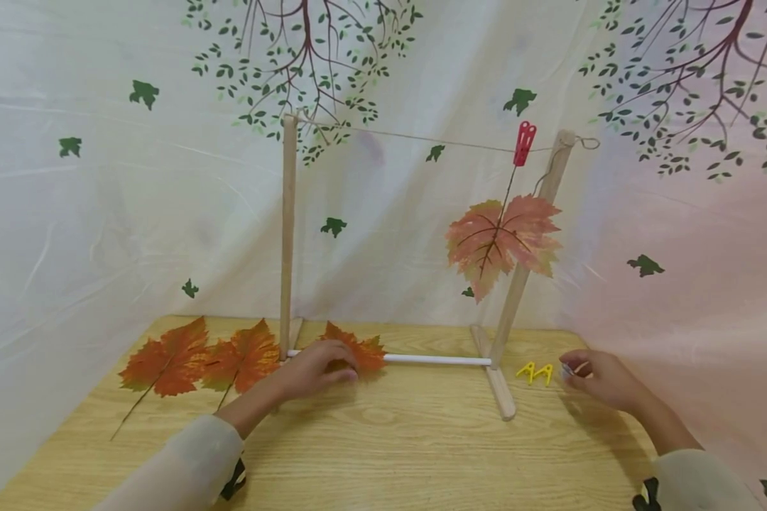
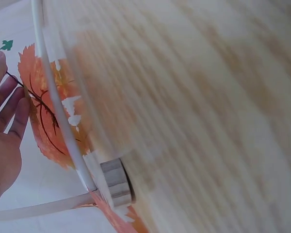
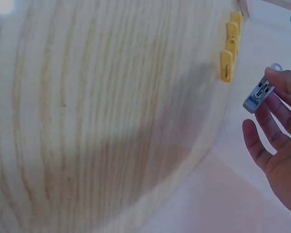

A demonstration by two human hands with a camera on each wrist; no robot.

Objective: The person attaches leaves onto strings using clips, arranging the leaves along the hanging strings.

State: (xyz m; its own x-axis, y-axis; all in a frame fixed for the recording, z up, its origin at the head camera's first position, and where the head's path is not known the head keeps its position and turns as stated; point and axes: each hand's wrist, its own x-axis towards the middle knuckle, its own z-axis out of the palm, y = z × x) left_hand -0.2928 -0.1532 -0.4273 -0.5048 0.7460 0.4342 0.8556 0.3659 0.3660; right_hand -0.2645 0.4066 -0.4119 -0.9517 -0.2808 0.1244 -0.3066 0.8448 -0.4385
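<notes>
My left hand point(image 1: 319, 367) pinches the stem of an orange artificial maple leaf point(image 1: 368, 353) near the left end of the wooden frame's white crossbar. In the left wrist view, the stem runs between the thumb and fingers, and the leaf point(image 2: 43, 111) spreads out beyond them. Over on the right, my right hand point(image 1: 604, 382) holds a grey clothespin point(image 3: 260, 91) between thumb and fingers, above the table. Beside that hand lie two yellow clothespins point(image 1: 528, 372). A red clothespin point(image 1: 524, 145) on the string point(image 1: 415, 137) holds another leaf point(image 1: 498, 238) hanging by its stem.
Two more orange leaves point(image 1: 166, 358) lie on the wooden table point(image 1: 383, 440) at the left. The frame's left post point(image 1: 288, 234) and right post point(image 1: 514, 305) stand on wooden feet, joined low by a white bar point(image 1: 434, 360). Behind hangs a printed cloth point(image 1: 383, 277).
</notes>
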